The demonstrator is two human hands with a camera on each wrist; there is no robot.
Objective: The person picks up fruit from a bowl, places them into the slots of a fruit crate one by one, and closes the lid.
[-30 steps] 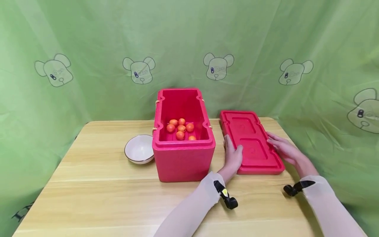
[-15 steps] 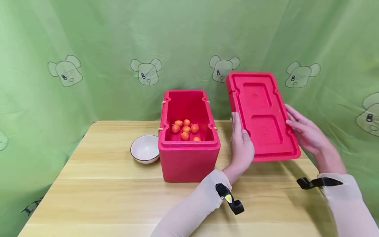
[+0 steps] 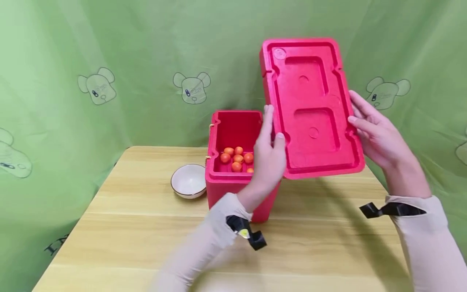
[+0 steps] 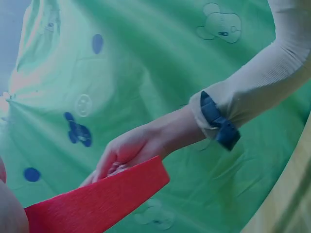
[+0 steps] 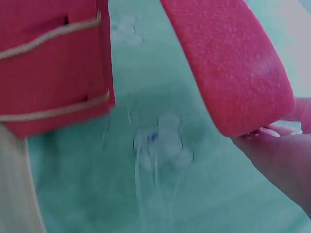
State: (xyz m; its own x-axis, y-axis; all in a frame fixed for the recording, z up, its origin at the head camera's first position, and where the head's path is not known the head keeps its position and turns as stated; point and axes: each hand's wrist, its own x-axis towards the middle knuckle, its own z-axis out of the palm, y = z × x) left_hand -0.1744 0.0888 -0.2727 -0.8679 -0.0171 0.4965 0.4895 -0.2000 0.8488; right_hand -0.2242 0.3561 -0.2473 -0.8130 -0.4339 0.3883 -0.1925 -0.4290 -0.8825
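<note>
A red rectangular foam lid (image 3: 315, 99) is up in the air, tilted, its recessed face toward the head camera. My left hand (image 3: 268, 160) holds its left edge, thumb on the near face. On the opposite edge my right hand (image 3: 383, 140) grips it, thumb in front and fingers behind. The left wrist view shows the lid's rim (image 4: 107, 199) edge-on. Behind my left hand stands an open red box (image 3: 233, 175), its right side partly covered by the hand and lid. Several small orange-red round fruits (image 3: 237, 166) lie on its floor.
A white bowl (image 3: 188, 180) with a dark rim stands close to the box's left side on the wooden table (image 3: 146, 227). Cords (image 5: 53, 112) run along the box's outer wall. A green curtain (image 3: 138, 40) with bear-head prints hangs behind and at the sides.
The lid has come up off the table at the right, tilted, and moved up and left toward the box, held by both hands. The box, fruits and bowl have stayed put.
</note>
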